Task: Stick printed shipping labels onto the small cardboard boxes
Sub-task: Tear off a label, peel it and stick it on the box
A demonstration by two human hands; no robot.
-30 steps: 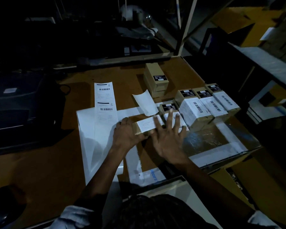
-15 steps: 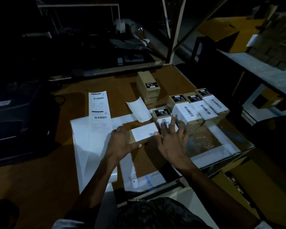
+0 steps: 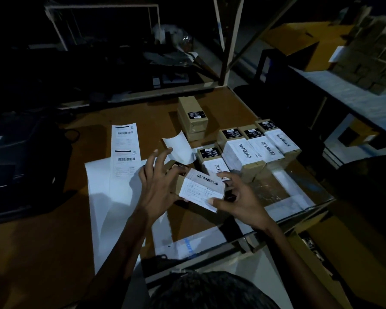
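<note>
Left hand and right hand raised, facing; fingers loosely curled

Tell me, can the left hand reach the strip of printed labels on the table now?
Probably yes. The strip of printed labels lies flat with nothing on it, just beyond the left hand. But that hand holds the box, so it must first let go.

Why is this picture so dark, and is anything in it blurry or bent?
Head view: dim light reaches only the brown wooden table; the background is nearly black. White printed shipping labels stand out brightly. The small cardboard box held in the left hand and right hand looks slightly soft. The wide lens makes the shelf posts lean, and clear plastic glints.
</note>
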